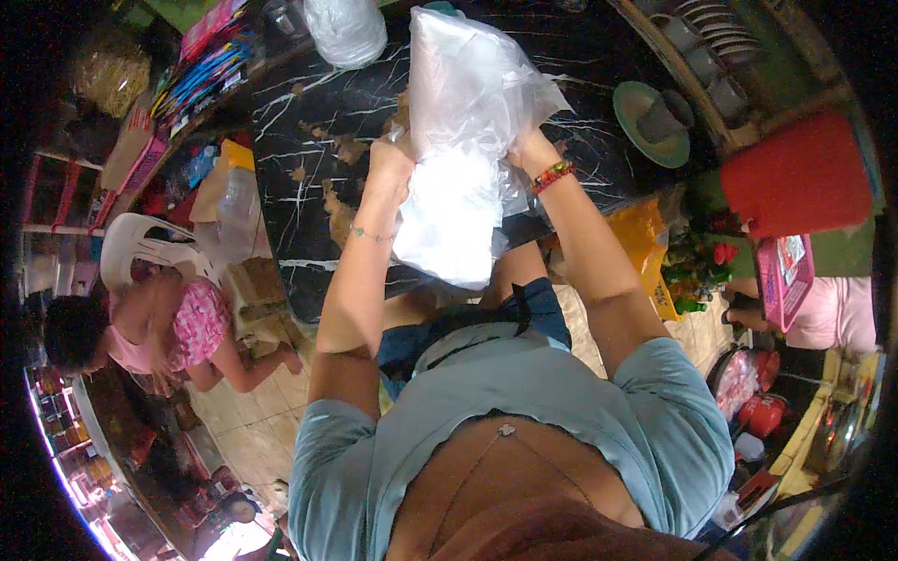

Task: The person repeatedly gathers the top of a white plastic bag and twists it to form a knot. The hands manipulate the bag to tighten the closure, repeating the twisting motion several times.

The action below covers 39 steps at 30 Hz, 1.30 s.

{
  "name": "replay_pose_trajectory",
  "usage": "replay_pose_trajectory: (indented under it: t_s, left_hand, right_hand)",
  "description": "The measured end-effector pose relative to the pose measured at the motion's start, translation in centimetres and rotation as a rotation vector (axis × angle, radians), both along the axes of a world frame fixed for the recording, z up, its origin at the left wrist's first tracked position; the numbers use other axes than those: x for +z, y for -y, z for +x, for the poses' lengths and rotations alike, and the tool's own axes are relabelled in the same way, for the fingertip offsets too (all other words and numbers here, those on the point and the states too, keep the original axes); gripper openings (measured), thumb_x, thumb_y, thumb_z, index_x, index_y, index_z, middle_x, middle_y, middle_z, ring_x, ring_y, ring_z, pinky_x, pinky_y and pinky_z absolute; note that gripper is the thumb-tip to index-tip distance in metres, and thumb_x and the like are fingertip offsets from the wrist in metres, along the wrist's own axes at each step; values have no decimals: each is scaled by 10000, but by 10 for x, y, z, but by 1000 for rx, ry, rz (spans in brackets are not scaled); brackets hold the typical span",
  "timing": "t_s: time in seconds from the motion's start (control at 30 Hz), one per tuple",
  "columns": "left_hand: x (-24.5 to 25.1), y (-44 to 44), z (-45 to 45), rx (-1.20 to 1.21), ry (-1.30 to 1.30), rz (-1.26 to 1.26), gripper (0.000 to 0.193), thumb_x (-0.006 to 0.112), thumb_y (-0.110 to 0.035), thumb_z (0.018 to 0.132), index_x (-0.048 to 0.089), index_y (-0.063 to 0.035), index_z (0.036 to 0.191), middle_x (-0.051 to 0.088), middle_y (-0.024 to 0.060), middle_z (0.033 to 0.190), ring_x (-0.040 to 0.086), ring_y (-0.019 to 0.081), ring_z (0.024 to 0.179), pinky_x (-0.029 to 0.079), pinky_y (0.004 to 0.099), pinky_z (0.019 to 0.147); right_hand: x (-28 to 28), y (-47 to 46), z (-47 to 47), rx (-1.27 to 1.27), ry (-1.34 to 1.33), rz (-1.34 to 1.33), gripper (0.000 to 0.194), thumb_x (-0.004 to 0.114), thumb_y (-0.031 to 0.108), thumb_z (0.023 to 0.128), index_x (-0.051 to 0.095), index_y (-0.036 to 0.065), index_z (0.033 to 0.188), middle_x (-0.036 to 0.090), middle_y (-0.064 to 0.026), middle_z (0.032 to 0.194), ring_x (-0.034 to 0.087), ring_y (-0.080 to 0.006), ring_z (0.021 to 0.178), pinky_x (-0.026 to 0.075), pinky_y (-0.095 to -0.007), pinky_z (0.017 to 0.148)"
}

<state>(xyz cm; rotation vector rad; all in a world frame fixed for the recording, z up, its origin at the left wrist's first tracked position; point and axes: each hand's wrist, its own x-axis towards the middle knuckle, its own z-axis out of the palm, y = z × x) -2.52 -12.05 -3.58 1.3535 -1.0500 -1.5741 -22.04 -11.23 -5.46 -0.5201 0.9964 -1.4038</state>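
Observation:
A bundle of translucent white plastic bags (466, 98) is held up between my two hands. Its lower part glows bright with light and hangs past the near edge of the black marble-patterned table (295, 210). My left hand (393, 168) grips the left side of the plastic. On the other side, my right hand (531, 151), with a beaded bracelet at the wrist, holds a fold of it. Plastic partly covers the fingers of both hands. Brown worn patches show in the tabletop.
A plastic-wrapped bundle (345, 31) stands at the table's far side. To the right sit a green plate (628, 105) with a cup (659, 120) and a red container (800, 172). A person (200, 315) is by a white plastic chair (126, 245) on the left; another (835, 308) is at right.

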Motion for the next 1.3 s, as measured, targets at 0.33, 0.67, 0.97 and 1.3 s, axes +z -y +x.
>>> replay_pose_trajectory:
  t_s: [0.33,0.67,0.97,1.3]
  left_hand:
    - [-50,8,15,-19,-465,253,370,633,-71,821,515,71,1141,619,97,975,615,182,860,509,303,736]
    - [-23,-53,58,-223,-502,141,404,608,94,762,540,50,1158,637,107,1029,631,181,904,518,283,804]
    - [5,-62,85,79,-370,-331,326,668,4,795,596,41,1111,662,121,1017,636,153,878,508,256,778]
    - [-3,-70,98,221,-454,-55,455,582,-394,882,597,14,1084,652,106,986,631,175,829,519,283,750]
  right_hand:
    - [-49,9,8,-118,220,-1,526,403,452,956,444,26,1263,536,-108,1197,499,-236,1102,423,-366,931]
    - [37,-165,76,413,-1296,-867,317,641,228,798,572,41,1044,611,-183,983,587,-350,933,475,-401,775]
    - [99,-154,83,576,-1498,-719,271,602,215,795,646,166,1058,592,-201,1115,581,-348,995,463,-427,854]
    - [67,-143,109,440,-1149,-804,482,713,264,711,567,91,1137,334,-195,1414,297,-353,1318,245,-432,1084]
